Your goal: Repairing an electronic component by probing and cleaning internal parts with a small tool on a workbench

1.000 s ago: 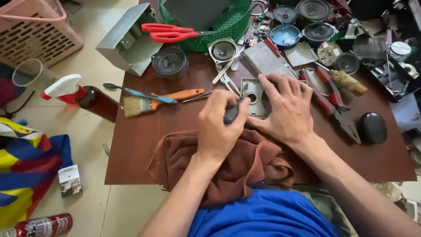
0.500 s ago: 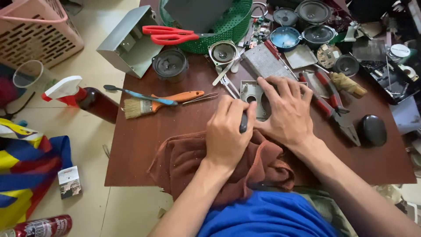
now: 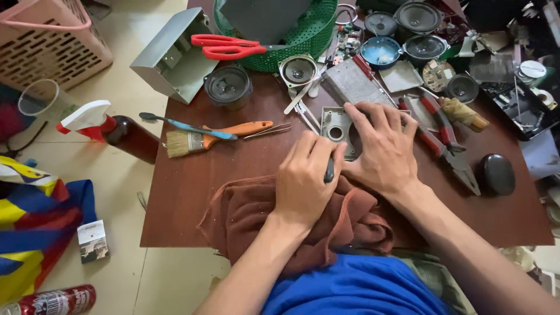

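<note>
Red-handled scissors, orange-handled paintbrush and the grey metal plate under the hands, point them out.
Red-handled scissors [image 3: 224, 46]: head view, on the handles.
Orange-handled paintbrush [image 3: 245, 128]: head view, on the handle.
Grey metal plate [image 3: 335, 123]: head view, bare left part.

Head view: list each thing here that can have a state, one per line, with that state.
left hand: closed around a dark tool handle
right hand: flat, pressing on the grey metal plate
red scissors: shut, lying on the green basket
pliers: lying flat, handles slightly apart
paintbrush: lying on its side
spray bottle: lying on its side
brown cloth: crumpled at the table edge
</note>
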